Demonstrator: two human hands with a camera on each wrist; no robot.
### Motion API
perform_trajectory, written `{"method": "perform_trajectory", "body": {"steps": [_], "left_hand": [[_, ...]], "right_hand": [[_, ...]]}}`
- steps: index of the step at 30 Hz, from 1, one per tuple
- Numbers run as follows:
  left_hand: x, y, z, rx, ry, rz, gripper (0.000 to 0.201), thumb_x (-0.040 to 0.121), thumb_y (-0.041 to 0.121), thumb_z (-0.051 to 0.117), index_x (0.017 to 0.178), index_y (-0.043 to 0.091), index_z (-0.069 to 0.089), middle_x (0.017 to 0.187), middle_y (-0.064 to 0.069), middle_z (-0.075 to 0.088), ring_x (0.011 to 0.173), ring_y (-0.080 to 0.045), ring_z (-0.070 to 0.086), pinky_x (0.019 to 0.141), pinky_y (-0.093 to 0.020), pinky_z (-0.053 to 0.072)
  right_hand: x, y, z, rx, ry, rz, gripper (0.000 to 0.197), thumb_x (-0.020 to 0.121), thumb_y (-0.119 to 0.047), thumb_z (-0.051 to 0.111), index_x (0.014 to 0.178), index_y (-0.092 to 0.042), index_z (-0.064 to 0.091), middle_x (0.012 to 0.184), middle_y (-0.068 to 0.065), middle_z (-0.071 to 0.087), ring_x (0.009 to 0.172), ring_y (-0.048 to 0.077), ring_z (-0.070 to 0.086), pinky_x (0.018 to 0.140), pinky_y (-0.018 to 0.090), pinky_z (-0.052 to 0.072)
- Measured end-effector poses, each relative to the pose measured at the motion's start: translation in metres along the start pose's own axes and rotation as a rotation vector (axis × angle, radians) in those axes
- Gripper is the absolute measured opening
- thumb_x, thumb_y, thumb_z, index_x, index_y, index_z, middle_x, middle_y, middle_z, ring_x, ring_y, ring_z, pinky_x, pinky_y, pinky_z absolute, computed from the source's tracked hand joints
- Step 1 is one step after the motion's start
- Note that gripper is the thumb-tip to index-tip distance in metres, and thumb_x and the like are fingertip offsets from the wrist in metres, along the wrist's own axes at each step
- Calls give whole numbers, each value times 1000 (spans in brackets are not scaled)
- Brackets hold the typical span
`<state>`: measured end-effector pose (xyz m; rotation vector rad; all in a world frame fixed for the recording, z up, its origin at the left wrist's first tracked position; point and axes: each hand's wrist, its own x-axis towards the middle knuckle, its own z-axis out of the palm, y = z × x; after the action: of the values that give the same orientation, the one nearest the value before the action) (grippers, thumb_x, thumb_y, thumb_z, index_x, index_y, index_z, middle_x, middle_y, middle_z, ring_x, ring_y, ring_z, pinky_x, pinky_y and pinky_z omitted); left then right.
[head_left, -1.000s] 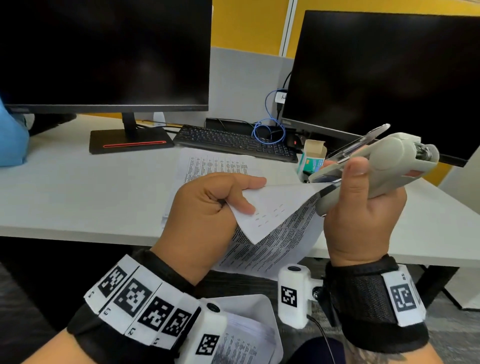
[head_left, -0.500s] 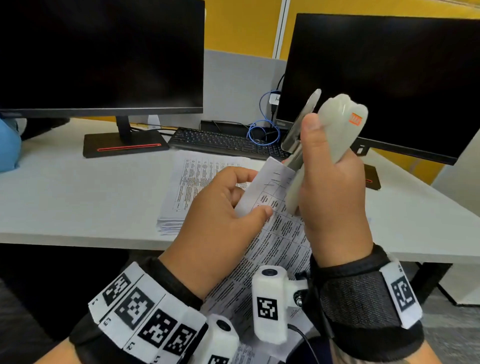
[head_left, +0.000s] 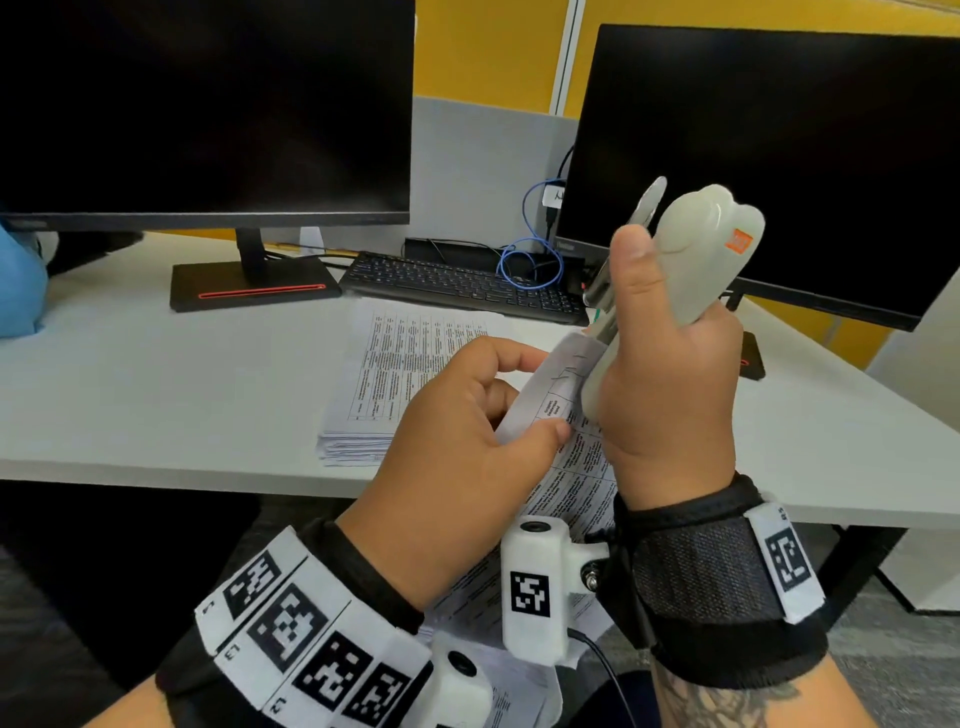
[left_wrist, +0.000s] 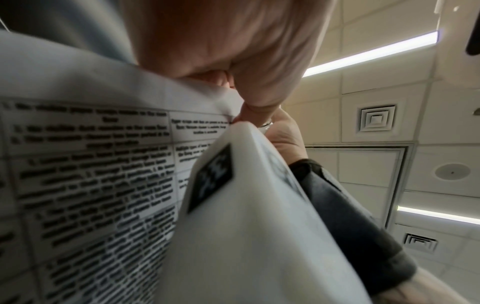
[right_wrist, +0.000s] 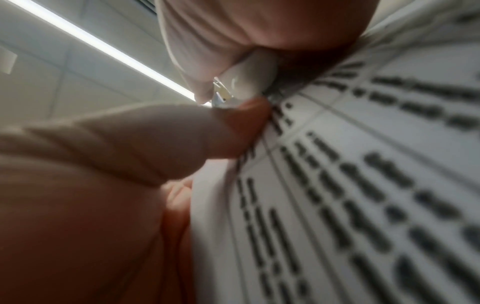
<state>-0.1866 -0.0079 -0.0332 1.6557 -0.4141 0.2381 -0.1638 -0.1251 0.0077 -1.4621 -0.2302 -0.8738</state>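
My right hand (head_left: 670, 364) grips a pale grey stapler (head_left: 696, 249), held almost upright above the desk edge, thumb along its side. The stapler's lower end sits over the top corner of a set of printed sheets (head_left: 563, 410). My left hand (head_left: 488, 410) pinches those sheets just below that corner, between thumb and fingers. In the left wrist view the printed sheets (left_wrist: 91, 164) fill the left half, and the left hand's fingers (left_wrist: 233, 51) curl onto their top edge. In the right wrist view the stapler (right_wrist: 249, 80) shows between my fingers, against the sheets (right_wrist: 363, 185).
A stack of printed papers (head_left: 400, 374) lies on the white desk (head_left: 156, 395) behind my hands. Two dark monitors (head_left: 208, 104) (head_left: 779, 156) and a black keyboard (head_left: 462, 286) stand at the back. A blue object (head_left: 21, 286) sits at the far left.
The stapler swung from lying sideways to nearly upright a second ago, and my left hand shifted its hold on the sheets' corner. Over the last half second little has moved.
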Motion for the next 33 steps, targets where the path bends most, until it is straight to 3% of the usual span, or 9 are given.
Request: {"method": "perform_trajectory", "body": {"steps": [3, 7, 11, 14, 17, 22, 28, 31, 33], "left_hand": [[1, -3, 1, 25, -50, -17, 42, 84, 13, 71, 102, 46, 53, 85, -5, 74, 73, -26, 69, 69, -41, 58], [2, -6, 1, 111, -98, -26, 30, 83, 16, 72, 102, 36, 61, 86, 4, 73, 76, -15, 71, 74, -38, 59], [4, -10, -5, 244, -66, 52, 8, 86, 16, 68, 85, 24, 69, 78, 3, 71, 73, -16, 68, 71, -41, 56], [10, -18, -18, 341, 47, 202, 26, 82, -1, 67, 73, 23, 71, 77, 4, 63, 76, -8, 59, 68, -22, 48], [10, -27, -29, 221, 46, 306, 32, 67, -10, 69, 67, 21, 70, 86, 7, 62, 81, -3, 59, 69, -11, 42], [13, -39, -38, 207, 3, 373, 26, 64, -7, 69, 60, 19, 64, 89, 6, 62, 82, -3, 59, 72, -13, 42], [12, -40, -36, 149, -40, 352, 26, 63, -4, 70, 59, 21, 66, 87, 9, 62, 81, -3, 59, 72, -12, 42], [13, -39, -36, 70, -22, 315, 27, 66, -4, 69, 59, 21, 65, 82, 6, 64, 76, -3, 60, 71, -13, 44], [14, -40, -37, 30, 0, 216, 22, 73, 2, 66, 66, 23, 67, 79, 2, 68, 74, -13, 64, 69, -24, 51]], "right_hand": [[0, 3, -4, -12, -27, -11, 27, 84, -44, 60, 84, -17, 62, 69, -12, 59, 64, -1, 58, 58, 12, 44], [-2, 6, -7, -55, -50, -3, 35, 77, -59, 60, 78, -24, 63, 80, 1, 62, 71, 4, 61, 60, 14, 45], [1, 7, -10, -64, -79, 53, 33, 75, -60, 62, 70, -28, 66, 72, -11, 64, 69, 1, 62, 61, 16, 49], [8, 5, -20, 51, -14, 81, 41, 74, -61, 60, 80, -21, 65, 72, -6, 67, 74, 13, 67, 67, 31, 56], [15, 4, -33, 109, 103, 66, 42, 76, -60, 58, 86, -21, 65, 74, -6, 67, 78, 20, 68, 70, 34, 56], [20, 6, -44, 99, 207, 113, 48, 72, -67, 56, 94, -25, 62, 92, 1, 65, 99, 33, 66, 74, 36, 53], [23, 13, -48, 84, 191, 162, 39, 81, -60, 54, 92, -24, 62, 85, -4, 63, 87, 17, 65, 68, 26, 51], [24, 18, -47, 51, 171, 183, 42, 77, -65, 57, 89, -25, 65, 86, -1, 65, 89, 24, 66, 70, 35, 54], [26, 23, -48, 26, 137, 218, 37, 80, -62, 59, 88, -26, 65, 85, -4, 66, 88, 21, 67, 72, 36, 56]]}}
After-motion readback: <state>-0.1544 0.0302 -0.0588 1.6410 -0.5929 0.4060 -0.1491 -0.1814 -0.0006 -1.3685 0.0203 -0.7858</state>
